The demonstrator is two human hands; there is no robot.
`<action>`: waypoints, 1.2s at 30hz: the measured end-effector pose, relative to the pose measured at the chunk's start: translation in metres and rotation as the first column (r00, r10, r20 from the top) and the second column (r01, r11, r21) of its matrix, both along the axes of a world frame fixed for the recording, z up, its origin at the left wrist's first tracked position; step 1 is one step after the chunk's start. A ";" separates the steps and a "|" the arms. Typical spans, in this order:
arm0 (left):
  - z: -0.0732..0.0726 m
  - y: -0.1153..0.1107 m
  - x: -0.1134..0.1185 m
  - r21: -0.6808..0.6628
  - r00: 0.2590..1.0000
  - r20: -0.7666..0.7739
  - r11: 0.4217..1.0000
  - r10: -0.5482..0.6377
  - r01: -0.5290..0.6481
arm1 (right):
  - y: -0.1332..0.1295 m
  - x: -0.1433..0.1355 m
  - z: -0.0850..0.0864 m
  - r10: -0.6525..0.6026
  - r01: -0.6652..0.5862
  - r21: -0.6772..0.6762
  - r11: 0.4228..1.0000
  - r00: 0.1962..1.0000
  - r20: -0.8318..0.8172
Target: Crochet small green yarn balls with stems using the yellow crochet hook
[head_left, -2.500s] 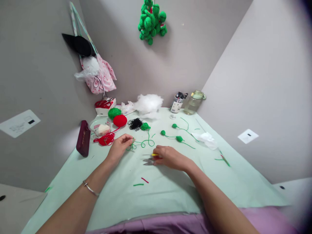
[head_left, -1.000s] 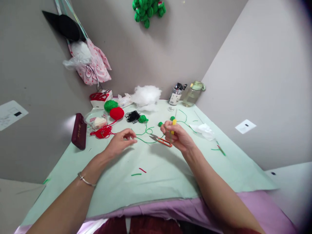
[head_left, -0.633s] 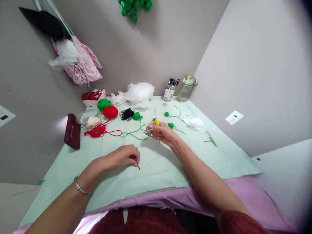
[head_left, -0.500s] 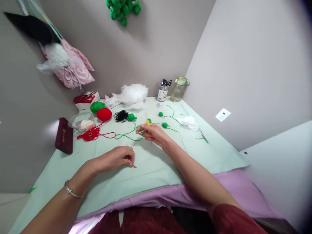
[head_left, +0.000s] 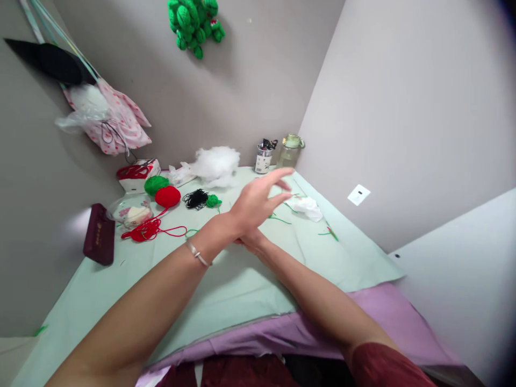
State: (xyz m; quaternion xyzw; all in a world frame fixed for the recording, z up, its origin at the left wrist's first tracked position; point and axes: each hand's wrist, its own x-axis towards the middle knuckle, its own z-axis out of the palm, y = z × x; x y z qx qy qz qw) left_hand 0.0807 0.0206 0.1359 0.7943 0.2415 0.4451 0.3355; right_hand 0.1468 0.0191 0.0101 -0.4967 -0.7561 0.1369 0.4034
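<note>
Green yarn lies on the table, one strand peeking out past the left hand, another loop near the loose red yarn. Main change: the left hand has just swung up and across the right hand, toward the crumpled white sheet (tissue or plastic, unclear). Left hand is open, thumb and fingers apart, nothing visibly gripped. Right hand is mostly hidden under the left wrist; can't tell whether it's closed or holding anything. Judging by that, handling of the strands looks interrupted, and the crossed arms block the middle of the layout.

Around: green crocheted piece beside the black yarn, red yarn ball next to the green yarn ball, white stuffing behind. Pen can and bottle stand at the back; yarn scraps lie beyond the white sheet. The main obstruction is the left hand and wrist.
</note>
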 end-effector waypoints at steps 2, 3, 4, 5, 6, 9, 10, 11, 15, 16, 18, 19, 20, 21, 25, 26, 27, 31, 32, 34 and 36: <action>-0.015 -0.003 -0.029 -0.052 0.995 0.018 0.994 0.097 -0.096 | 0.004 0.007 0.000 0.027 -0.044 -0.161 0.986 0.994 -0.109; -0.024 -0.004 -0.046 -0.080 0.987 0.026 0.985 0.157 -0.155 | 0.006 0.009 0.002 0.033 -0.095 -0.281 0.955 0.976 -0.216; -0.033 -0.005 -0.063 -0.106 0.973 0.032 0.969 0.227 -0.223 | 0.007 0.011 0.003 0.030 -0.138 -0.355 0.925 0.956 -0.292; -0.043 -0.006 -0.079 -0.131 0.956 0.030 0.950 0.291 -0.285 | 0.007 0.012 0.006 0.023 -0.181 -0.408 0.895 0.932 -0.362; -0.053 -0.007 -0.094 -0.154 0.940 0.019 0.930 0.340 -0.333 | 0.006 0.012 0.009 0.010 -0.220 -0.446 0.868 0.905 -0.426; -0.081 -0.009 -0.123 -0.223 0.938 -0.104 0.911 0.331 -0.347 | -0.001 0.006 0.018 -0.033 -0.310 -0.506 0.805 0.827 -0.561; -0.088 -0.010 -0.128 -0.245 0.946 -0.151 0.916 0.287 -0.317 | -0.004 0.002 0.020 -0.043 -0.332 -0.520 0.787 0.811 -0.583; -0.094 -0.011 -0.132 -0.265 0.953 -0.190 0.923 0.235 -0.281 | -0.008 -0.003 0.022 -0.049 -0.350 -0.535 0.769 0.802 -0.595; -0.108 -0.015 -0.142 -0.345 0.956 -0.286 0.924 0.065 -0.166 | -0.021 -0.016 0.023 -0.023 -0.384 -0.599 0.703 0.829 -0.558; -0.111 -0.016 -0.145 -0.372 0.956 -0.292 0.917 0.033 -0.146 | -0.023 -0.016 0.024 -0.011 -0.384 -0.616 0.688 0.843 -0.538; -0.116 -0.017 -0.152 -0.423 0.957 -0.290 0.896 0.005 -0.133 | -0.022 -0.012 0.027 0.051 -0.387 -0.651 0.653 0.880 -0.471; -0.119 -0.018 -0.155 -0.445 0.958 -0.287 0.884 0.008 -0.141 | -0.018 -0.009 0.031 0.109 -0.379 -0.669 0.639 0.906 -0.409; -0.122 -0.019 -0.157 -0.468 0.958 -0.286 0.871 0.012 -0.151 | -0.013 -0.006 0.036 0.250 -0.351 -0.655 0.669 0.936 -0.247; -0.125 -0.020 -0.160 -0.488 0.958 -0.285 0.858 0.014 -0.158 | -0.005 -0.004 0.043 0.321 -0.295 -0.593 0.750 0.945 -0.064; -0.133 -0.021 -0.163 -0.527 0.960 -0.281 0.837 -0.005 -0.150 | 0.042 -0.026 0.076 0.305 -0.197 -0.331 0.923 0.899 0.315; -0.133 -0.021 -0.163 -0.530 0.959 -0.282 0.836 -0.015 -0.143 | 0.056 -0.040 0.084 0.345 -0.251 -0.297 0.921 0.880 0.327; -0.133 -0.020 -0.163 -0.533 0.959 -0.283 0.835 -0.025 -0.136 | 0.070 -0.059 0.091 0.398 -0.313 -0.276 0.909 0.850 0.345; -0.133 -0.018 -0.164 -0.542 0.953 -0.296 0.832 -0.059 -0.117 | 0.117 -0.148 0.106 0.550 -0.495 -0.279 0.823 0.574 0.607; -0.132 -0.017 -0.164 -0.546 0.952 -0.301 0.830 -0.064 -0.117 | 0.126 -0.170 0.107 0.562 -0.509 -0.292 0.810 0.532 0.633; -0.131 -0.017 -0.165 -0.553 0.948 -0.311 0.824 -0.068 -0.122 | 0.141 -0.209 0.105 0.567 -0.512 -0.312 0.800 0.478 0.670; -0.130 -0.017 -0.165 -0.557 0.944 -0.322 0.820 -0.070 -0.129 | 0.153 -0.237 0.099 0.570 -0.500 -0.344 0.795 0.422 0.705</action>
